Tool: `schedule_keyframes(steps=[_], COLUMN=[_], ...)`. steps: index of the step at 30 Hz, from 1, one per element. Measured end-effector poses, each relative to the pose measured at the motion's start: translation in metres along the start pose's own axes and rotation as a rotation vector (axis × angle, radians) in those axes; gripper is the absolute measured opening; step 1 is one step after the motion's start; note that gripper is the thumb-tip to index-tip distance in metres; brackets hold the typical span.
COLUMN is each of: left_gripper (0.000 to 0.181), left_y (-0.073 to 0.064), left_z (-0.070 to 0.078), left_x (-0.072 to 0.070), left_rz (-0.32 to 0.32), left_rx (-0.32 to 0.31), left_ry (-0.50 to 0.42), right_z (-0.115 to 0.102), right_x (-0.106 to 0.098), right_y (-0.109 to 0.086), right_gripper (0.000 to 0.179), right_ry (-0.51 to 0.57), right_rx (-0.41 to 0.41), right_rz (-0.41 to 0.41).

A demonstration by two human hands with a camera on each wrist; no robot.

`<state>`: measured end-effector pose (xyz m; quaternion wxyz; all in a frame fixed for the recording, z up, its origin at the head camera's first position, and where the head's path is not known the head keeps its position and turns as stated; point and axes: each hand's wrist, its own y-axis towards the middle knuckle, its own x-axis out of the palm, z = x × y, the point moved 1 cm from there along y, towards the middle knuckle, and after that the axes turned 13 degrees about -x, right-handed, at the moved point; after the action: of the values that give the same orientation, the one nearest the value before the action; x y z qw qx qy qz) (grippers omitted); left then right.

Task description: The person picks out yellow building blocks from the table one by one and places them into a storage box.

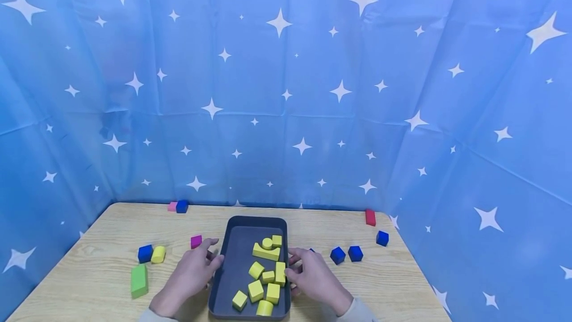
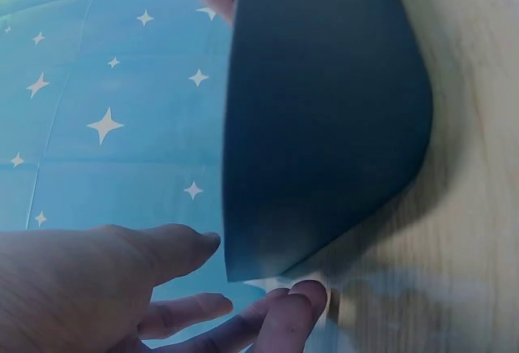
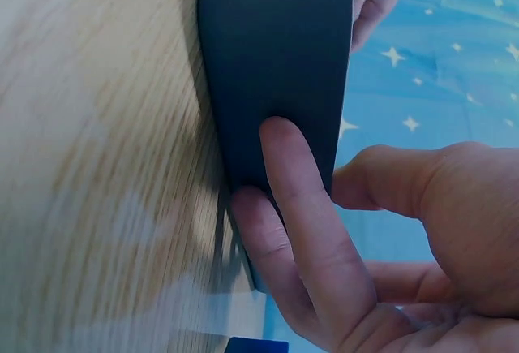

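Observation:
A dark grey tray (image 1: pixel 234 267) lies on the wooden table, with several yellow blocks (image 1: pixel 266 251), cubes, cylinders and an arch shape among them, mostly in its right half. My right hand (image 1: pixel 319 277) pinches the tray's right wall. In the right wrist view, its fingertips (image 3: pixel 284 138) press the outer side while the thumb sits at the rim. My left hand (image 1: pixel 189 272) is beside the tray's left edge, fingers loosely spread. The left wrist view shows its thumb (image 2: pixel 190 247) near the rim and the fingers apart from the wall.
Left of the tray lie a green block (image 1: pixel 139 281), a blue cube (image 1: pixel 145 254), a yellow cylinder (image 1: pixel 158 254) and a magenta cube (image 1: pixel 196 241). Pink (image 1: pixel 172 206) and blue blocks (image 1: pixel 181 206) sit at the back left. Several blue cubes (image 1: pixel 337 255) and a red block (image 1: pixel 370 217) are right.

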<state>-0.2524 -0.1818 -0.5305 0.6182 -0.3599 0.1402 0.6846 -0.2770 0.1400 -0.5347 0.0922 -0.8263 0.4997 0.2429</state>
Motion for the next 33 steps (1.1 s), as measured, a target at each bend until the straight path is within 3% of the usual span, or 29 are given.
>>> schedule_keyframes(steps=[4, 13, 25, 33], left_gripper=[0.058, 0.046, 0.048, 0.047], left_y=[0.001, 0.007, 0.013, 0.017], left_z=[-0.002, -0.010, -0.030, -0.043], left_x=[-0.007, -0.033, -0.063, -0.070], left_rz=[0.035, 0.203, 0.381, 0.419], left_rx=[0.010, 0.108, 0.084, 0.059], left_ry=[0.015, 0.174, 0.226, 0.256], right_z=[0.000, 0.000, 0.001, 0.001], right_x=[0.000, 0.000, 0.000, 0.000], right_y=[0.000, 0.000, 0.001, 0.000], right_gripper=[0.063, 0.062, 0.061, 0.060], right_ry=[0.010, 0.010, 0.016, 0.017], right_rx=[0.004, 0.008, 0.008, 0.008], right_rz=[-0.002, -0.003, -0.002, 0.000])
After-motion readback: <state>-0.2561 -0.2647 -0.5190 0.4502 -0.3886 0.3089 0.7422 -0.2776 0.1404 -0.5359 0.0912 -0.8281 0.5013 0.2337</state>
